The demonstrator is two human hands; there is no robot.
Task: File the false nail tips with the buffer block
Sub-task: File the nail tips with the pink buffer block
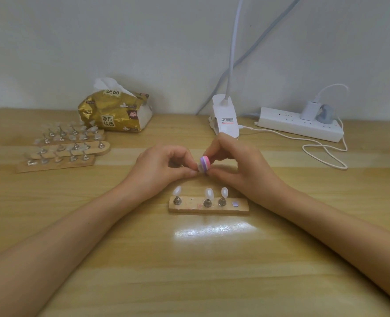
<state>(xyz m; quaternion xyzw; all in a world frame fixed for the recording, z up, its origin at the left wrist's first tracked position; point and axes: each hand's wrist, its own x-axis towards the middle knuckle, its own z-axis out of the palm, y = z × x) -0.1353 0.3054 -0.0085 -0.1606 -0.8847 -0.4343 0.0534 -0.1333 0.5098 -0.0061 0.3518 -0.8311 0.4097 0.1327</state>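
Note:
My right hand (239, 163) pinches a small buffer block (205, 164) with pink and purple layers between thumb and fingers. My left hand (164, 165) pinches a clear false nail tip (199, 167) on its stand, pressed against the block's left face; the stand is mostly hidden by my fingers. Just in front of both hands lies a wooden holder strip (209, 208). It carries three metal stands with clear nail tips (209, 193) and one bare round magnet spot (235, 204) at its right end.
Several more wooden strips with nail tips on stands (63, 147) lie at the left. A gold tissue pack (116, 110) sits behind them. A white lamp clamp (225, 117), a power strip (300, 124) and a looping white cable (324, 154) are at the back right.

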